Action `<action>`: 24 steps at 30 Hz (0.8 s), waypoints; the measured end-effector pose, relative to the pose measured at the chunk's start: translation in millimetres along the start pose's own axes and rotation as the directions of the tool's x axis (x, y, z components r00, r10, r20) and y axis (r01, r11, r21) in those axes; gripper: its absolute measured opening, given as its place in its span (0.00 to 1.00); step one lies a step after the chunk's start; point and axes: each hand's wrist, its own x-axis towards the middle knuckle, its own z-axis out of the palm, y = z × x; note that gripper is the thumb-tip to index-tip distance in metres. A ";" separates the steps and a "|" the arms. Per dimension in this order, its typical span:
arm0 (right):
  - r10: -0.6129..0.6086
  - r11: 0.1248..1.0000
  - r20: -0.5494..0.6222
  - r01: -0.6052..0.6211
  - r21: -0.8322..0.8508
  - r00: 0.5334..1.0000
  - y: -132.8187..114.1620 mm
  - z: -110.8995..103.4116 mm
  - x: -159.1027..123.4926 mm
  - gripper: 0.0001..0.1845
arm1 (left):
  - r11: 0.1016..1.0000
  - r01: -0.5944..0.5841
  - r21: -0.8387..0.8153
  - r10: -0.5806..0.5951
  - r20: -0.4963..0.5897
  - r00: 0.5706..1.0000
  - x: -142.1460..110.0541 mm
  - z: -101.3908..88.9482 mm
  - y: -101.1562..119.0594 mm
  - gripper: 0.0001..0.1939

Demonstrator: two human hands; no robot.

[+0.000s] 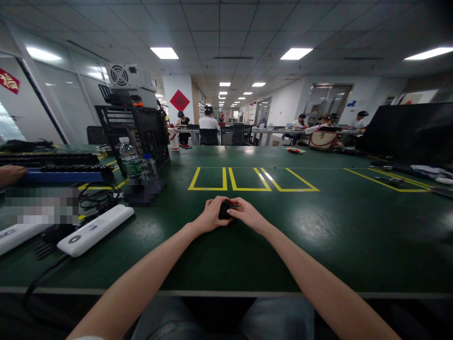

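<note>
Between my two hands is a small black object, partly covered by my fingers, so its kind is hard to make out. My left hand curls round its left side, thumb toward me. From the other side, the fingers and thumb of my right hand close on the same object. Both hands are low over the green table, just in front of the yellow tape outlines.
At left lie a white power strip and dark cables. Behind them stand a water bottle, an open computer case and a white canister. Another person's hand shows at far left. A black screen stands right.
</note>
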 end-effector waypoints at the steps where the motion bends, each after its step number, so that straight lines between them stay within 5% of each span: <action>1: -0.025 1.000 0.014 0.025 0.002 1.000 0.3 0.1 -0.1 0.15 | 1.000 0.001 0.003 -0.001 0.001 1.000 0.0 0.3 -0.2 0.29; 7: -0.137 0.990 0.054 0.135 0.040 0.989 0.7 0.4 -3.7 0.17 | 1.000 0.007 0.014 -0.007 0.018 1.000 -0.1 -0.5 0.0 0.30; 17: -0.059 0.997 -0.056 0.057 -0.050 0.997 -1.1 2.5 -3.6 0.14 | 1.000 0.003 0.009 -0.003 0.012 1.000 -0.2 -0.7 -0.2 0.29; 24: -0.079 0.994 0.031 0.081 -0.071 0.996 -0.3 -1.1 -3.6 0.16 | 1.000 0.005 0.006 -0.005 0.016 1.000 -0.6 -3.0 1.2 0.28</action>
